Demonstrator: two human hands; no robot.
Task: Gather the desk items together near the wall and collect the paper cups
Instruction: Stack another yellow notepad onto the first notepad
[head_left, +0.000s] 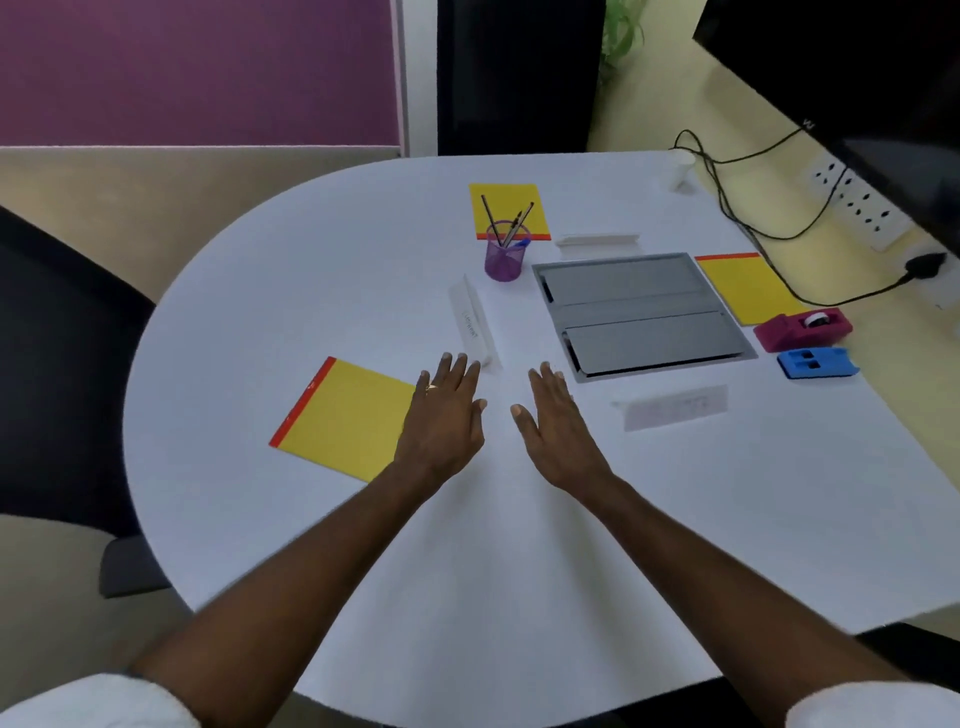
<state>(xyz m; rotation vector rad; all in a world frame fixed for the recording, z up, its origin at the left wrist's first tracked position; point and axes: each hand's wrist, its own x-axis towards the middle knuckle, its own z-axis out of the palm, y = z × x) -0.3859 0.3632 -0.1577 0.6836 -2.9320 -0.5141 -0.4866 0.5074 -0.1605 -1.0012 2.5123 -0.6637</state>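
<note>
Your left hand and right hand are both out over the white table, palms down and side by side with a small gap between the thumbs. The fingers are straight and loose on both, gripping nothing. You can't tell if the palms touch the tabletop. There is a ring on the left hand, and white sleeves show at the bottom corners.

The left hand overlaps the right edge of the near pad, which is yellow with a red strip. Its fingertips are just short of the near end of the left name tent. The right name tent lies just right of your right hand. The far name tent sits behind the grey hatch set in the table.

The purple pen cup, with pens in it, stands at the near edge of the far pad, left of the hatch. The right pad lies right of the hatch, close to the wall. The tape dispenser is just by that pad's near corner, and the blue block sits just in front of the dispenser.

One paper cup stands upright at the far right corner by the wall, well apart from both hands. A black cable loops beside it. The sockets are on the wall.
</note>
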